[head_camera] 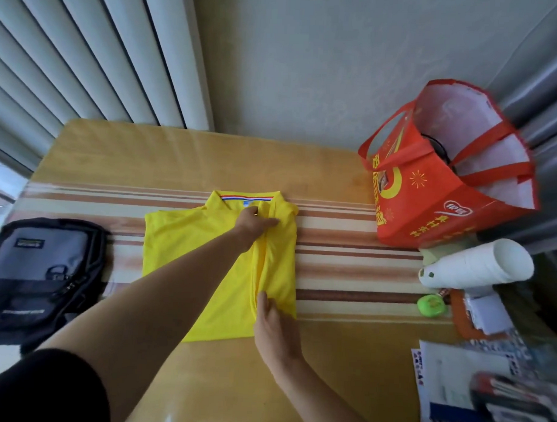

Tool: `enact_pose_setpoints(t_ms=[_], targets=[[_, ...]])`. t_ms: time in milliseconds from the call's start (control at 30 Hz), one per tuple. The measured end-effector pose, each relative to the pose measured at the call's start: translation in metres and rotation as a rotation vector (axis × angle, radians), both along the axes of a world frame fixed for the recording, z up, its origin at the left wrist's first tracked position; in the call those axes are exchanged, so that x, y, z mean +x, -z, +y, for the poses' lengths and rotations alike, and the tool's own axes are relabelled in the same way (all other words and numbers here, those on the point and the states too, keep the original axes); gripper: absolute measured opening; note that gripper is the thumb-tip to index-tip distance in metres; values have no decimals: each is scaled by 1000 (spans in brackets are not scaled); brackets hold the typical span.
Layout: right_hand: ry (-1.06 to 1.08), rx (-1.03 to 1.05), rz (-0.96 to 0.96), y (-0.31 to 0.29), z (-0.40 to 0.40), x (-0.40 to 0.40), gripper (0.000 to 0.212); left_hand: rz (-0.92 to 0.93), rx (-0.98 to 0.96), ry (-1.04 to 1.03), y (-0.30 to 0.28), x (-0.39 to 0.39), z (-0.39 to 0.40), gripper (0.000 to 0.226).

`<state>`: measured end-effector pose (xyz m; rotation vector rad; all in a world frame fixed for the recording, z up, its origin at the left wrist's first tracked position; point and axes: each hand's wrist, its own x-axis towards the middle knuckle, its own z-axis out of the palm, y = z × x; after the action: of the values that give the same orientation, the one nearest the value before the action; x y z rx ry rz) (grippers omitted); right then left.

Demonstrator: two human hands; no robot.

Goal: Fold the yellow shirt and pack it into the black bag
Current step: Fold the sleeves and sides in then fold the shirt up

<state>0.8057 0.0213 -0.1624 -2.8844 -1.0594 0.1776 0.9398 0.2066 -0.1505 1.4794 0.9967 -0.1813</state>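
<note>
A: Report the near edge of the worktop (329, 354) first.
B: Papers (454, 378) and a blurred dark item lie at the near right corner. Both forearms enter from the near side; the left one wears a black sleeve (43, 389) at the upper arm.

A: State of the right hand (275, 324)?
B: Fingers straight and together, laid flat on the lower right part of the shirt (206, 265), just beside the folded edge. It presses, and does not pinch.

A: Left hand (256, 224)?
B: It reaches across the shirt to the collar area. Fingers extended and resting on the fabric near the placket, palm down. No fold of cloth is visibly gripped.

A: Position of the shirt?
B: Flat on the worktop centre, collar at the far side. The right portion is folded inward, forming a lengthwise ridge between the two hands.

A: The bag (38, 272)?
B: On the left end of the worktop, well apart from the shirt, lying flat. Whether its zip is open cannot be determined.

A: Right side, going farther?
B: A green round object (431, 306), then a stack of white cups (480, 268) on its side, then a red tote (445, 185) standing open. Behind the worktop: wall and blinds (71, 45)
</note>
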Motion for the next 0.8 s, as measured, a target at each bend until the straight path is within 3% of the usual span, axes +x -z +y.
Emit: enact_pose_setpoints(t_ms=[167, 233, 300, 367, 433, 500, 667, 800], targets=[[-95, 115, 13, 18, -21, -12, 39, 20, -94, -54, 6, -3, -1, 73], [2, 208, 10, 19, -28, -5, 39, 28, -114, -56, 7, -4, 0, 70], [238, 266, 4, 13, -33, 10, 32, 22, -108, -57, 9, -6, 2, 71], [409, 214, 38, 12, -38, 23, 30, 14, -90, -63, 11, -7, 4, 77], [393, 140, 125, 16, -44, 29, 33, 18, -65, -50, 10, -5, 3, 88], [318, 97, 181, 21, -50, 30, 30, 15, 86, -9, 8, -1, 0, 90], [285, 95, 135, 30, -63, 30, 29, -127, 901, 284, 6, 22, -11, 54], [267, 113, 68, 34, -64, 28, 37, -31, 1088, 603, 7, 51, -21, 41]])
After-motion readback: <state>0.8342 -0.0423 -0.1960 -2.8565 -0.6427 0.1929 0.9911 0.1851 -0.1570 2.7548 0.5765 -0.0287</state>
